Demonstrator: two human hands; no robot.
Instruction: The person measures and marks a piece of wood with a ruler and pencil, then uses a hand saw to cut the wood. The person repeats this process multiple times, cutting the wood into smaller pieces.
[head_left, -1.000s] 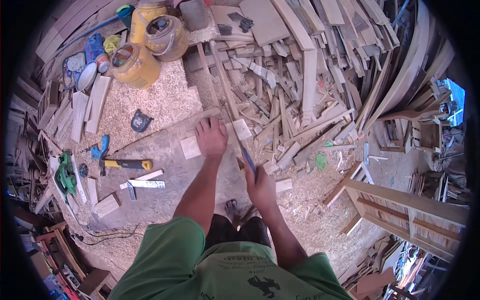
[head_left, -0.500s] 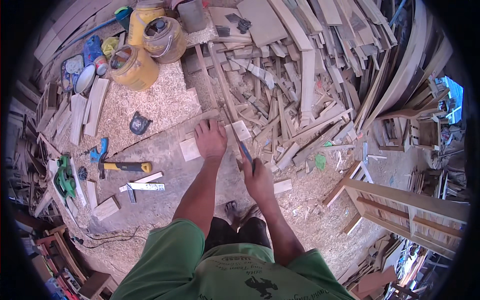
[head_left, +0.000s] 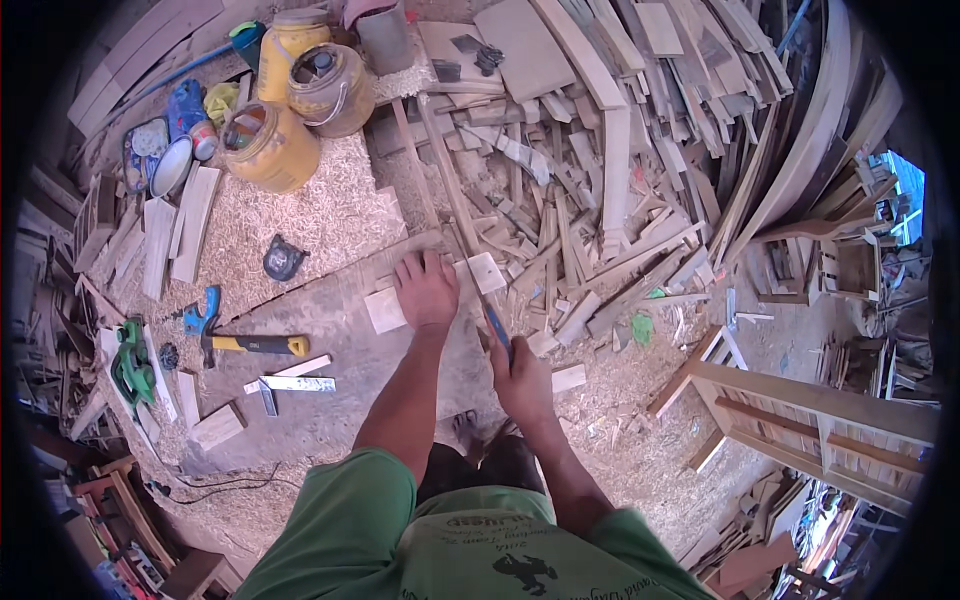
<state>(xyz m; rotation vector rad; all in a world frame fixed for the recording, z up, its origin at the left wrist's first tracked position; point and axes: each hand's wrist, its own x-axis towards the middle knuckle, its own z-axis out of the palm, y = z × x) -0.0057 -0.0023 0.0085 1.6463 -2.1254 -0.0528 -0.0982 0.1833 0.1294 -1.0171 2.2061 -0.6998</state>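
left hand (head_left: 428, 292), fingers spread, is pressing a board (head_left: 386, 311); right hand (head_left: 524, 384) is clasping a saw (head_left: 497, 325), fingers curled (board slipping could be skewing it).

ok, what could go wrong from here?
1. The left hand presses the wooden board close beside the handsaw; if the blade jumps, it might cut that hand.
2. No clamp shows on the board, so it could twist under the right hand's strokes.
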